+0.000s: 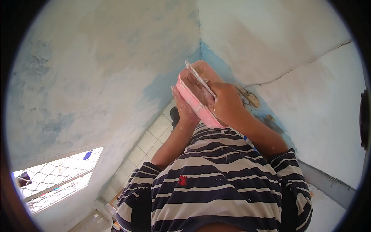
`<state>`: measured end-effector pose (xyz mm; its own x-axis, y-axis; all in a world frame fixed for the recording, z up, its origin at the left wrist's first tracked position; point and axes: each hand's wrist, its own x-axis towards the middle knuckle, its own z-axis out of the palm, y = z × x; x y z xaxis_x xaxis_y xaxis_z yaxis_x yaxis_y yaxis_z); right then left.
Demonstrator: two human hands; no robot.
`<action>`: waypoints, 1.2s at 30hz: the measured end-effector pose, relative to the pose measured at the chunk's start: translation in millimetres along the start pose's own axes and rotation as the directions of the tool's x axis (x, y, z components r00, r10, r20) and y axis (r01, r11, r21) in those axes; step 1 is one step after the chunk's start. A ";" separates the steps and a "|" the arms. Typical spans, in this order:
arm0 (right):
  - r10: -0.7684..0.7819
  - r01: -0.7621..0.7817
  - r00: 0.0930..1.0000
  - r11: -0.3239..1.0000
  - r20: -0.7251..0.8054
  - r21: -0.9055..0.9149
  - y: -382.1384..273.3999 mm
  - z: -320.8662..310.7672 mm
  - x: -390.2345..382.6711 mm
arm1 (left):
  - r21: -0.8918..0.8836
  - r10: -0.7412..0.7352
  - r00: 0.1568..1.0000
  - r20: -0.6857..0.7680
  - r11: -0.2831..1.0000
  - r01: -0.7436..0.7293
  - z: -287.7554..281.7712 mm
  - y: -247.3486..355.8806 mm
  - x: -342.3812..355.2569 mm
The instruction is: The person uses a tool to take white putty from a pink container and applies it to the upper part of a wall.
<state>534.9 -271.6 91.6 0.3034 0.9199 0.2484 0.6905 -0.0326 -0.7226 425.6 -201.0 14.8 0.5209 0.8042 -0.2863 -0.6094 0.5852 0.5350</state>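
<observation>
A long pink plastic tub (208,120) with pinkish-brown residue inside is tilted in front of me, cradled along its left side by my left hand (184,110). My right hand (223,98) is closed on a flat, whitish-coated metal blade tool (197,75), which lies across the tub's mouth with its far end at the left rim. The blade's handle is mostly hidden under my fingers.
Patchy plastered walls (85,85) meet in a corner with pale blue areas; the right wall has a long crack. A tiled floor (148,142) shows below, with some tan debris (252,99) beyond my right hand. A grilled window (58,178) is at lower left.
</observation>
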 end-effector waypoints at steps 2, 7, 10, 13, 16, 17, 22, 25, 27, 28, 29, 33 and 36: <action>0.011 -0.009 0.999 0.999 -0.051 0.048 4.9 2.8 2.7 | -0.012 0.026 1.000 0.002 1.000 -0.026 4.1 0.9 1.1; 0.019 -0.018 0.998 0.999 -0.054 0.030 8.5 1.5 7.2 | -0.043 0.002 1.000 0.007 0.999 -0.002 6.3 4.4 2.8; 0.026 -0.025 0.999 0.999 -0.045 0.036 6.6 -0.6 7.1 | -0.011 0.025 1.000 0.012 1.000 -0.025 4.9 3.2 4.6; 0.067 -0.066 0.993 0.998 -0.095 0.014 6.8 -5.1 12.1 | -0.012 0.031 0.999 0.013 0.999 -0.031 -2.9 3.1 11.7; 0.232 -0.234 0.972 0.962 0.033 0.140 1.9 -22.8 16.3 | -0.004 0.063 0.998 0.009 0.998 -0.063 -1.5 5.1 11.5; 0.297 -0.314 0.948 0.928 0.112 0.201 -0.9 -28.8 16.5 | 0.007 0.077 0.997 0.013 0.997 -0.077 2.0 6.4 9.5; 0.113 -0.119 0.992 0.985 0.051 0.129 6.1 -12.0 13.3 | -0.006 0.043 0.999 -0.008 0.999 -0.043 8.0 9.0 4.8; 0.009 -0.008 1.000 0.995 -0.012 0.096 17.0 6.8 13.6 | 0.046 0.065 0.998 0.006 0.997 -0.065 8.5 9.2 6.0; -0.014 0.016 1.000 0.997 -0.026 0.074 20.1 12.5 13.7 | 0.037 0.064 0.998 0.017 0.997 -0.064 3.2 9.2 4.4; -0.010 0.011 1.000 0.998 -0.020 0.064 19.4 11.4 13.8 | -0.003 0.047 0.998 0.034 0.999 -0.047 -3.5 9.1 4.4; -0.005 0.006 1.000 0.999 -0.013 0.053 18.3 9.7 14.5 | -0.043 0.031 0.998 0.051 0.999 -0.029 -5.8 9.8 3.3; 0.078 -0.096 0.983 0.990 0.167 0.100 6.0 -13.8 18.8 | -0.034 0.074 0.996 0.057 0.997 -0.072 -3.3 10.1 -1.8; 0.125 -0.148 0.976 0.981 0.177 0.123 -3.8 -17.9 13.1 | -0.010 0.095 0.995 0.027 0.995 -0.095 -1.4 8.3 -2.7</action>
<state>548.0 -266.5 109.2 0.2665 0.9631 0.0379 0.5520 -0.1203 -0.8251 418.4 -198.1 18.8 0.4762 0.8532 -0.2128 -0.6619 0.5071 0.5521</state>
